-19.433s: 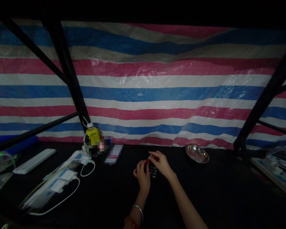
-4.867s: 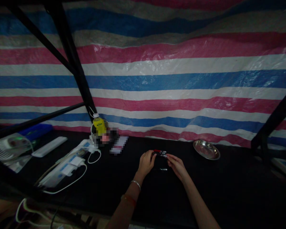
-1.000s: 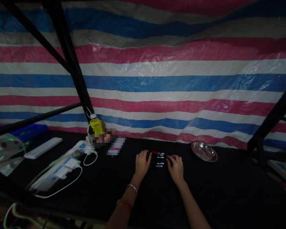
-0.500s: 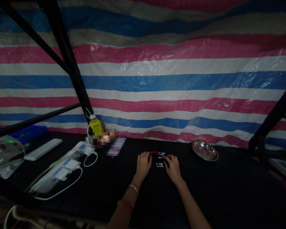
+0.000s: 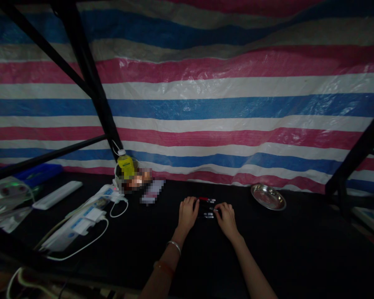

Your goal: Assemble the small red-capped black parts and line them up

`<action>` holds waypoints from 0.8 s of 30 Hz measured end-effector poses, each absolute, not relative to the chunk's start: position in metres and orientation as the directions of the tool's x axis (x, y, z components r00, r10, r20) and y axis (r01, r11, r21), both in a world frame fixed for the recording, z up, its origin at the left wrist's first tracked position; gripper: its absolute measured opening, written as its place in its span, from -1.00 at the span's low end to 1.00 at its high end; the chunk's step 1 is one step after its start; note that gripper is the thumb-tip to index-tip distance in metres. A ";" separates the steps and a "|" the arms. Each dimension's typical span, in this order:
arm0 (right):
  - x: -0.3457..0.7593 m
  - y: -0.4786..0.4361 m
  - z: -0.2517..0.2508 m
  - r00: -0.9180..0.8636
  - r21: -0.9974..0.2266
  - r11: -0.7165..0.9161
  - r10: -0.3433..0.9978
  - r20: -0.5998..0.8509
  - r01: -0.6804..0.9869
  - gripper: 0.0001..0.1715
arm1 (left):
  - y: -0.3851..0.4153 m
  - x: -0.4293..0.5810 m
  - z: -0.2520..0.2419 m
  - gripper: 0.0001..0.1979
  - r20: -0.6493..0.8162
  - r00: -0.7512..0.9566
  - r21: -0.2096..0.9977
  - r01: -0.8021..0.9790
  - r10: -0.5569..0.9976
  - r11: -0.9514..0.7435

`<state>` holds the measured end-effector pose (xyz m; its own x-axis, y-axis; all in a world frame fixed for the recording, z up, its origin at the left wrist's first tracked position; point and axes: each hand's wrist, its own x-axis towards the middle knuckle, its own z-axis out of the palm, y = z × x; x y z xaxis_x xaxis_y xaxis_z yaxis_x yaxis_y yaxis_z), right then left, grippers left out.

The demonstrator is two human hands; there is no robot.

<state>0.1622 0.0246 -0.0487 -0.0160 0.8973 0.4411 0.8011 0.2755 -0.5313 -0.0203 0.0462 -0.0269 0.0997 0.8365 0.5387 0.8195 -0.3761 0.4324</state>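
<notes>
Black table (image 5: 286, 253): red stick (image 5: 206, 199), silver-ended; dark sticks (image 5: 208, 215) alongside, likewise silver-ended.

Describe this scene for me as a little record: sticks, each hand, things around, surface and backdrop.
Sticks: a red stick farthest back, dark sticks with silvery ends nearer; count unclear
Left hand: fingers at the sticks' left ends
Right hand: fingers at a dark stick's silvery right end; grip unclear
To the right: shiny metal dish
To the left: yellow bottle, power strip, long white bar
Surface: black tabletop
Backdrop: striped sheet in red, blue and white
</notes>
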 end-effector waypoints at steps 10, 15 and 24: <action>0.157 0.026 -0.035 0.276 -0.932 0.320 0.893 0.356 0.168 -0.62 | 0.047 -0.021 -0.029 -0.73 0.578 0.020 0.509 0.773 0.816 -0.379; 0.161 0.032 -0.034 0.184 -0.841 0.074 0.982 -0.032 -0.536 -0.59 | 0.046 -0.021 -0.028 -0.73 0.590 0.040 0.501 0.765 0.806 -0.405; 0.174 0.029 -0.025 0.045 -0.739 -0.017 0.997 -0.063 -0.673 -0.65 | 0.043 -0.022 -0.025 -0.66 0.597 0.089 0.490 0.746 0.797 -0.450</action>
<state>0.1736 0.0290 -0.0254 0.0451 0.9970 -0.0633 -0.6734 -0.0165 -0.7391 -0.0222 0.0430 -0.0255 0.0886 0.7971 0.5973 0.7460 -0.4504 0.4905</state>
